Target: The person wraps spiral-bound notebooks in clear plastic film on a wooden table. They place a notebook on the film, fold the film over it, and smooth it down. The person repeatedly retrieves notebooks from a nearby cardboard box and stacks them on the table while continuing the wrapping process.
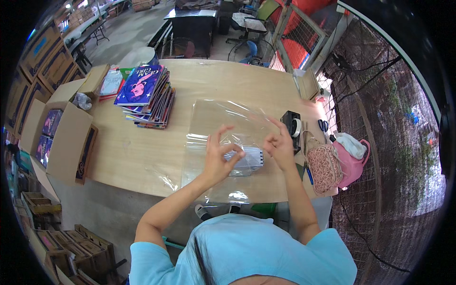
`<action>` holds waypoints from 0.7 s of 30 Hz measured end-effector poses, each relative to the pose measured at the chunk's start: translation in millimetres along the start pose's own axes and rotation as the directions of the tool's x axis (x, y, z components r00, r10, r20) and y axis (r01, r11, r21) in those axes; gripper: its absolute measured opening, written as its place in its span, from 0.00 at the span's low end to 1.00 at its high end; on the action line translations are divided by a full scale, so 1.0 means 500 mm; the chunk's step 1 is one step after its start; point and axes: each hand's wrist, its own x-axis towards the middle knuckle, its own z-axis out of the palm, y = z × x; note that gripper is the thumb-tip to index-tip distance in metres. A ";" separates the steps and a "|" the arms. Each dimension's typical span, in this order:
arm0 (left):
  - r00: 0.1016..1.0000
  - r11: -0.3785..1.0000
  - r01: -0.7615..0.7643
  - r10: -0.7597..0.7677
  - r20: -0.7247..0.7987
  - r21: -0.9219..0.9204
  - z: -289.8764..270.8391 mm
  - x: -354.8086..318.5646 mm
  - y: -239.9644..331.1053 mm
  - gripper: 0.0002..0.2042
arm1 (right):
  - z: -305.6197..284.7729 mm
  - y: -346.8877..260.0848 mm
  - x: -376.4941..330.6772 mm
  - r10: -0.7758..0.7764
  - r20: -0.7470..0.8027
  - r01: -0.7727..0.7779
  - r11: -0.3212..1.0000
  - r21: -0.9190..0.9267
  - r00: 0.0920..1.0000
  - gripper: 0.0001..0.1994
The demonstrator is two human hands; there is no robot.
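Both of my hands are over the near middle of the table, at a large sheet of clear plastic film (204, 116). My left hand (217, 159) has its thumb and a curled finger pinched together on the film, with the index finger raised. My right hand (281, 147) pinches the film with thumb and fingers, its index finger pointing up along the film's edge. Under the film, between my hands, lies a white pad with a black binding along its right edge (254, 157). The film's glare hides part of it.
A tall stack of notebooks (142, 90) stands at the far left, beside an open carton (71, 137) of wrapped packs. On the right are a black tape dispenser (290, 124), scissors (323, 125), blue-handled pliers (309, 175), a patterned pouch (324, 164) and a pink bag (351, 164).
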 end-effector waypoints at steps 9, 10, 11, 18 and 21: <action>0.986 0.987 0.158 -0.156 0.050 -0.038 -0.011 0.087 -0.105 0.26 | 0.086 -0.032 -0.034 -0.512 -0.277 0.523 0.851 -0.037 0.813 0.25; 0.928 0.965 0.262 -0.244 0.281 -0.026 -0.007 0.102 -0.125 0.27 | 0.081 -0.032 -0.031 -0.380 -0.377 0.488 0.836 0.250 0.845 0.26; 0.811 0.933 0.360 -0.316 0.492 0.007 -0.005 0.105 -0.139 0.27 | 0.062 -0.022 -0.036 -0.418 -0.356 0.507 0.836 0.210 0.836 0.26; 0.981 0.988 -0.155 0.152 0.123 0.013 -0.183 0.106 -0.056 0.27 | 0.025 0.077 -0.135 -0.469 -0.051 0.405 0.808 -0.429 0.882 0.37; 0.925 0.876 -0.152 -0.038 0.379 0.459 -0.097 0.034 -0.019 0.27 | 0.082 0.105 -0.143 -0.446 -0.063 0.357 0.786 -0.504 0.893 0.41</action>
